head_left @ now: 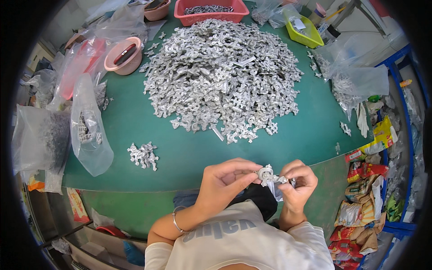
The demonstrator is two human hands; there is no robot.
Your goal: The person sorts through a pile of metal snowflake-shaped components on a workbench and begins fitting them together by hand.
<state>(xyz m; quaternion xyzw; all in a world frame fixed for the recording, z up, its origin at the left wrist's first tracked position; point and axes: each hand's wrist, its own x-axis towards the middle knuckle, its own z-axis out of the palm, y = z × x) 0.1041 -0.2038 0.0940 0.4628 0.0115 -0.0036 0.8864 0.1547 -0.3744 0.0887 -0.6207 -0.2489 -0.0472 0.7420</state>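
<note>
My left hand (221, 183) pinches one end of a small silvery cast metal piece (266, 175), which has a round part and a narrow arm. My right hand (298, 185) closes its fingertips round the narrow end, just beyond the table's front edge. Below that end shows a grey, flat shape that I cannot make out. In the middle of the green table (130, 117) rises a large pile of similar metal pieces (220, 76). Left of my hands lies a small separate heap of pieces (144, 155).
A red basket (211, 17) with metal parts stands behind the pile, and a yellow-green basket (305, 33) at the far right. A pink bowl (123, 67) holds a dark red-and-black object. Plastic bags (92, 130) crowd the left side. Blue shelving (407, 121) borders the right.
</note>
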